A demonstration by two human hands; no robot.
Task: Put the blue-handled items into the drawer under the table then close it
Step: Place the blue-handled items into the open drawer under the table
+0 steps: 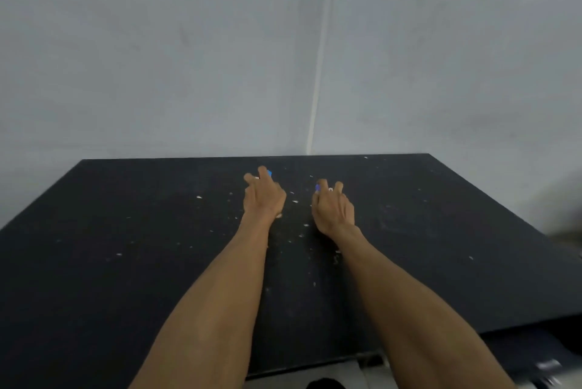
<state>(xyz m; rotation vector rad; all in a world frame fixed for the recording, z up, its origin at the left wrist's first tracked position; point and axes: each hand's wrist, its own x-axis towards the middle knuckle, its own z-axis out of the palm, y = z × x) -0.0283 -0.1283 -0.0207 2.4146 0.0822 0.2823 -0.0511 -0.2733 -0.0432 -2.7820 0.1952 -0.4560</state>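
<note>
Both my arms reach across a black tabletop (126, 247) toward its far middle. My left hand (263, 196) lies curled over a blue-handled item (269, 172); only a small blue tip shows past the fingers. A little to the right, my right hand (332, 207) is curled over a second blue-handled item (317, 187), of which a blue bit and a white speck show. Most of both items is hidden under the hands. Whether the fingers grip them firmly is unclear. No drawer front shows from above.
The table's top is speckled with small white flecks. A grey wall (189, 58) rises just behind its far edge. A dark open part (535, 354) shows below the table's near right edge, blurred.
</note>
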